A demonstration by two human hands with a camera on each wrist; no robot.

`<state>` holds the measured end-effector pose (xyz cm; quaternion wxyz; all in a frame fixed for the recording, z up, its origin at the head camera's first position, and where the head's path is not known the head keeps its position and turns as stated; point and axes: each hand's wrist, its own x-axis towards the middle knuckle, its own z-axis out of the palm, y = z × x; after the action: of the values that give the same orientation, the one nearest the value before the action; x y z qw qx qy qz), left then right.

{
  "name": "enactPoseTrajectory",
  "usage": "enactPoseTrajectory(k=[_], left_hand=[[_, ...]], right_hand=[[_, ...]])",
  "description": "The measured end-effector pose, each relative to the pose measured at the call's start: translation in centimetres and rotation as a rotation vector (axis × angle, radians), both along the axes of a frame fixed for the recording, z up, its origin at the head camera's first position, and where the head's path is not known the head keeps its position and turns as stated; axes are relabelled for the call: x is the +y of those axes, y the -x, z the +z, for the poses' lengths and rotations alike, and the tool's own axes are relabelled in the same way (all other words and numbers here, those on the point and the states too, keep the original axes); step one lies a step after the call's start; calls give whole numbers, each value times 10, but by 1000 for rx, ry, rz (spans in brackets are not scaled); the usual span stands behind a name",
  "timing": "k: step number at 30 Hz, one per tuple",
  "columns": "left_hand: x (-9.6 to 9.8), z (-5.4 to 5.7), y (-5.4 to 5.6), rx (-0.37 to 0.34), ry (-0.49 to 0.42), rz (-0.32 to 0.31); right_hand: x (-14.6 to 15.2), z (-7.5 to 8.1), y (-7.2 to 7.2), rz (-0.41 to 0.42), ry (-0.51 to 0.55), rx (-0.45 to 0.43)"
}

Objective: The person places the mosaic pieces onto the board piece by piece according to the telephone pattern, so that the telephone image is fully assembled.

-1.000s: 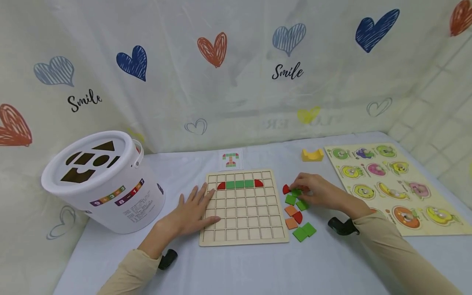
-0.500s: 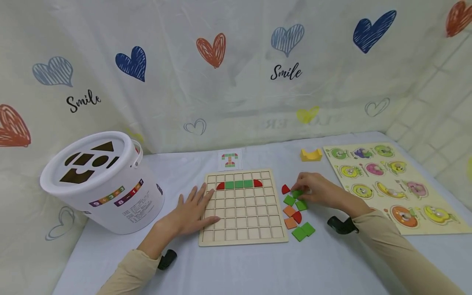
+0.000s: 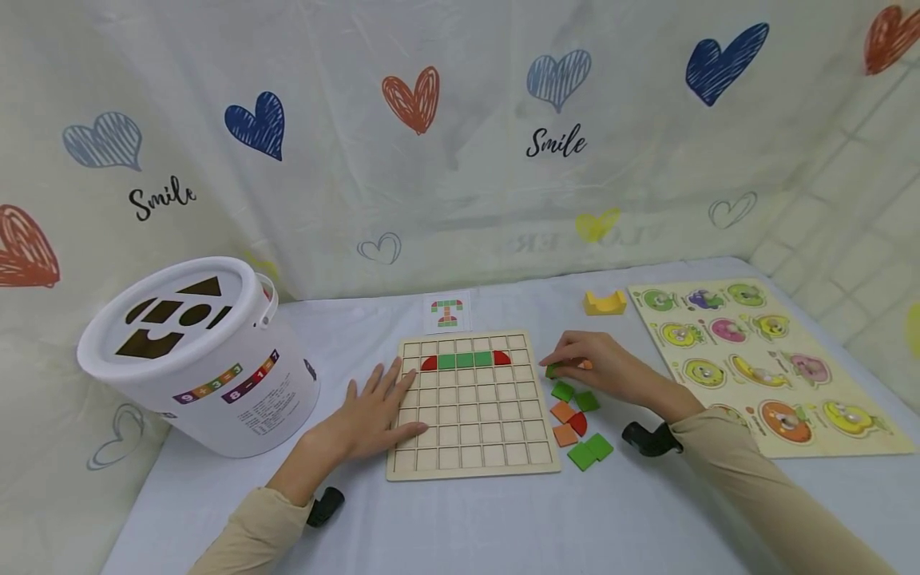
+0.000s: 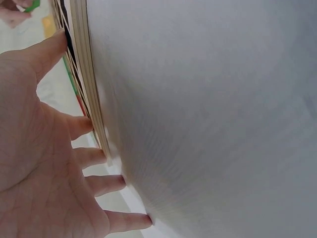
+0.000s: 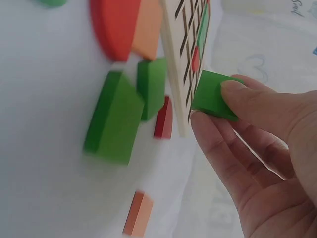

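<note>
Green block (image 5: 209, 93) pinched in right hand (image 3: 604, 366); likely light, hard, smooth; best held by edges; board (image 3: 469, 413) touched by left hand (image 3: 364, 417), spread wide.

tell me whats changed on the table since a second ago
The right hand has moved a little left, toward the gridded board, carrying a green square pinched between thumb and fingers, away from the loose pieces it was among. Nothing new has been placed: the red-and-green row is as it was, and the left hand stays at the board's left edge.
</note>
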<state>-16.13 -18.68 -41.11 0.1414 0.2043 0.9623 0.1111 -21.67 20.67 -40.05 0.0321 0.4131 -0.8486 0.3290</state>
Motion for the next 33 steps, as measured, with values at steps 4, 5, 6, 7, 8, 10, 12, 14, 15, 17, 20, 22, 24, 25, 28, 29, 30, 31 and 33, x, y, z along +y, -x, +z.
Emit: enactPoseTrajectory(k=[4, 5, 6, 7, 8, 10, 12, 14, 15, 17, 20, 22, 24, 25, 28, 29, 30, 31, 33], left_hand=[[-1, -1, 1, 1, -2, 1], [0, -1, 1, 0, -2, 2], [0, -1, 1, -1, -3, 2], [0, -1, 1, -3, -2, 2], [1, -1, 1, -5, -1, 2], [1, -1, 1, -9, 0, 3], [1, 0, 0, -11, 2, 4], [1, 1, 0, -11, 0, 6], [1, 1, 0, -10, 0, 5], [0, 2, 0, -9, -2, 6], [0, 2, 0, -8, -7, 3], [-1, 1, 0, -8, -10, 3], [-1, 0, 0, -6, -14, 2], [-1, 0, 1, -6, -13, 1], [-1, -1, 1, -7, -13, 1], [-1, -1, 1, -7, -12, 0], [-2, -1, 1, -8, -10, -1], [-2, -1, 1, -8, -10, -2], [-2, -1, 1, -7, -7, -1]], right_hand=[[-14, 1, 5, 40, 6, -18], [-17, 2, 7, 47, 7, -28], [-20, 1, 8, 54, 9, -39], [-23, 1, 9, 59, 14, -50], [-26, 1, 11, 61, 16, -57], [-32, 0, 13, 57, 30, -74], [-36, -2, 15, 48, 50, -97], [-41, -4, 17, 32, 66, -119], [-43, -4, 18, 26, 75, -128], [-46, -6, 20, 23, 89, -143], [-49, -7, 21, 24, 106, -153], [-52, -8, 22, 35, 117, -168], [-54, -9, 23, 40, 117, -180], [-55, -9, 24, 44, 115, -188], [-58, -10, 25, 49, 99, -203], [-59, -11, 25, 47, 93, -205], [-59, -11, 25, 45, 88, -208], [-60, -11, 26, 45, 83, -209], [-60, -11, 26, 41, 70, -209]])
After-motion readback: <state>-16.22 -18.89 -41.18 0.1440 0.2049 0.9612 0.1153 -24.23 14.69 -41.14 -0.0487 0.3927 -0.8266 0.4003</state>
